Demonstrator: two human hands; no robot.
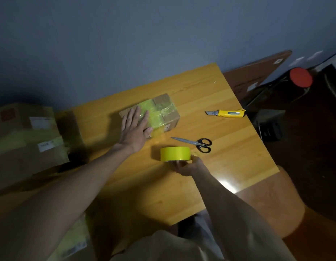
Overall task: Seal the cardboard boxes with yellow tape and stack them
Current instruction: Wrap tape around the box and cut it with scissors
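Box (163, 104): cardboard, on the counter (229, 162), directly under my left fingers (132, 115).
- A band of yellow tape (144, 109) crosses its top just right of my fingertips and runs down the side facing me.
- A paler, glossy strip crosses that band at a right angle.

Left fingers: straight, slightly spread, palm down and flat on the left half of the box top. They grip nothing.

Tape roll (175, 153): yellow, nearer to me than the box and off to the right of my left fingers.

Right fingers (177, 164):
- They are curled under the roll's near lower edge, thumb up against its right side, holding it.
- I cannot tell whether the roll rests on the counter or sits just off it.

Scissors (196, 143): black handles, blades closed, just beyond my right fingers. The tips point toward the box and the handles are to the right.

Utility knife (227, 113): yellow body, blade end pointing left, well beyond my right fingers and to their right, apart from the scissors.

Stacked boxes (26, 140): left of my left fingers, past the counter's edge. They are in dim light, with yellow tape and white labels.

Red round lid (301, 77): far right, beyond the counter, in shadow.
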